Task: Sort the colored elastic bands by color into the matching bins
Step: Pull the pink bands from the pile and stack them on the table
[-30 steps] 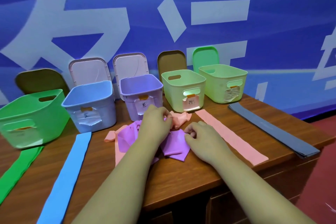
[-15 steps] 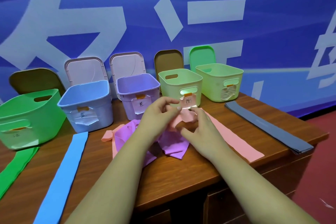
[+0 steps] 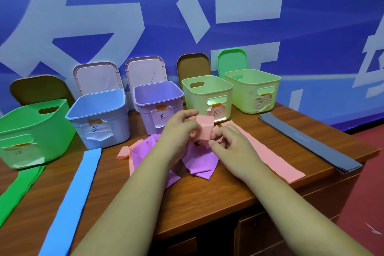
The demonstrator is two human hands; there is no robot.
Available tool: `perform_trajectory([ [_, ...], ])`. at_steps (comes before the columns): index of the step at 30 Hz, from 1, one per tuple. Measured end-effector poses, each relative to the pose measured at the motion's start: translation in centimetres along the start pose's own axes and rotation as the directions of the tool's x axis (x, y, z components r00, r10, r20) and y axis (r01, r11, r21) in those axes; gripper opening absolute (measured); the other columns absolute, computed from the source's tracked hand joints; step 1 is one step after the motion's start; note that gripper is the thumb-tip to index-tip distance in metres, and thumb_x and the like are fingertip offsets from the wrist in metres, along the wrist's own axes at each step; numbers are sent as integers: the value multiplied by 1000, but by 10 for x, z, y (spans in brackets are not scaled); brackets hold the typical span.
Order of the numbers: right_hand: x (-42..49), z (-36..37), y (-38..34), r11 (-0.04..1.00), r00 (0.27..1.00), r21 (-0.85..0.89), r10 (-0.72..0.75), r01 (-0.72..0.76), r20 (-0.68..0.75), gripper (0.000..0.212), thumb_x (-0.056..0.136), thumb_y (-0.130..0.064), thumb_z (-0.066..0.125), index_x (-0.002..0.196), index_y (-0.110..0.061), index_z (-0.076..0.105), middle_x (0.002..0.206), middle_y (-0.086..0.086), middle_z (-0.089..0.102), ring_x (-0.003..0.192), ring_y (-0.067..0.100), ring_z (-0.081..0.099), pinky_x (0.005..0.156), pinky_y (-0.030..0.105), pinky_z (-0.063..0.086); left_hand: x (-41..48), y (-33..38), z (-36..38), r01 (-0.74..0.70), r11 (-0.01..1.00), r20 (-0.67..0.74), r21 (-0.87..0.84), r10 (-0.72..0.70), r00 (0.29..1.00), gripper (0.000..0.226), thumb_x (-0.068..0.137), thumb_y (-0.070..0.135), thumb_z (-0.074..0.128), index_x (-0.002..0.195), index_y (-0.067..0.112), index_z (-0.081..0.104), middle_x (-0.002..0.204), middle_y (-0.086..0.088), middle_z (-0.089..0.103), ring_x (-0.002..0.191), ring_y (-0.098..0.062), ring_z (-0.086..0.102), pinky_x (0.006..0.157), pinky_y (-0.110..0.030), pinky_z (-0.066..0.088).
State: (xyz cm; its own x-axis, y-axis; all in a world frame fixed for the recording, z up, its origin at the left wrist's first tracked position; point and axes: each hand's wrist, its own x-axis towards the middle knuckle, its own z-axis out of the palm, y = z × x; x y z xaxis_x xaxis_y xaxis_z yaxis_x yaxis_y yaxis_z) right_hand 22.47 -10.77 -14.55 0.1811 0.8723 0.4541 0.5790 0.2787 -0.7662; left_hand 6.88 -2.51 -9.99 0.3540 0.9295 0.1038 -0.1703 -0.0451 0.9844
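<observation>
Glossy wood table [image 3: 207,199]; smooth plastic bins [image 3: 207,93]; matt rubbery pink band [image 3: 204,129]; paper labels [image 3: 162,117]

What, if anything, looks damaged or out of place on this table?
The label on the blue bin is torn, and the label on the far-right pale green bin is crumpled. A pink band and a purple band sit tangled together mid-table.

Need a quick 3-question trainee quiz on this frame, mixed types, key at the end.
1. True or false: the left hand and the right hand both pinch the pink band.
2. Which bin stands immediately right of the blue bin? A green, B purple, C grey.
3. Fill in: the flat bands nearest the table's right edge are ___.
Key: 1 true; 2 B, the purple bin; 3 grey.
</observation>
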Motion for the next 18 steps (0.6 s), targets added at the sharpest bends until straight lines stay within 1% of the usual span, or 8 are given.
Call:
perform_trajectory([
  [2,0,-1,1,1000,1000,-7,4,-4,-24,16,95,-20,69,87,-33,66,97,-12,59,79,10,58,72,15,44,0,-1,-2,-38,995,16,96,37,999,58,66,1,62,122,17,67,127,-26,63,104,-33,68,88,-50,58],
  [4,1,-1,3,1000,999,7,28,-27,-43,14,95,-21,70,86,-31,67,96,-12,61,80,10,59,72,17,44,0,-2,-3,-118,955,34,272,113,993,51,75,2,67,120,27,69,123,-21,66,104,-28,71,90,-51,61],
  [5,1,-1,3,999,998,14,43,-42,-55,12,95,-22,70,87,-30,67,95,-11,62,81,11,59,72,19,44,0,-3,-4,-175,909,38,378,174,984,44,83,4,70,118,31,70,118,-16,69,99,-20,72,87,-44,63],
  [7,2,-2,3,997,995,28,69,-67,-78,10,96,-23,69,87,-29,69,95,-10,64,81,11,59,71,21,44,-1,-5,-6,-269,796,52,541,288,956,30,93,17,73,112,39,72,107,-2,71,90,-9,70,80,-31,63],
  [10,3,-3,4,994,989,53,104,-99,-102,9,96,-25,68,89,-29,70,96,-10,64,81,11,59,71,24,45,-2,-3,-8,-360,694,152,624,344,926,22,93,27,74,105,45,75,109,8,64,92,-2,64,82,-18,54],
  [13,3,-3,4,990,985,65,131,-125,-109,6,97,-28,68,92,-31,70,99,-9,65,84,14,62,76,31,51,-4,-1,-9,-418,583,282,697,313,907,27,88,21,78,106,41,78,110,15,61,101,-1,60,81,-9,43],
  [15,3,-4,3,989,985,70,135,-128,-109,6,97,-29,67,93,-31,71,100,-10,66,85,15,63,77,32,52,-4,-2,-9,-459,509,334,728,323,886,24,87,21,81,104,37,79,108,14,63,103,-1,59,81,-9,41],
  [18,2,-5,1,990,985,64,134,-128,-110,8,98,-30,67,92,-32,70,99,-11,64,83,13,60,72,28,47,-3,-5,-8,-467,483,311,741,368,876,15,90,21,80,98,33,81,101,14,65,97,-1,60,80,-15,43],
])
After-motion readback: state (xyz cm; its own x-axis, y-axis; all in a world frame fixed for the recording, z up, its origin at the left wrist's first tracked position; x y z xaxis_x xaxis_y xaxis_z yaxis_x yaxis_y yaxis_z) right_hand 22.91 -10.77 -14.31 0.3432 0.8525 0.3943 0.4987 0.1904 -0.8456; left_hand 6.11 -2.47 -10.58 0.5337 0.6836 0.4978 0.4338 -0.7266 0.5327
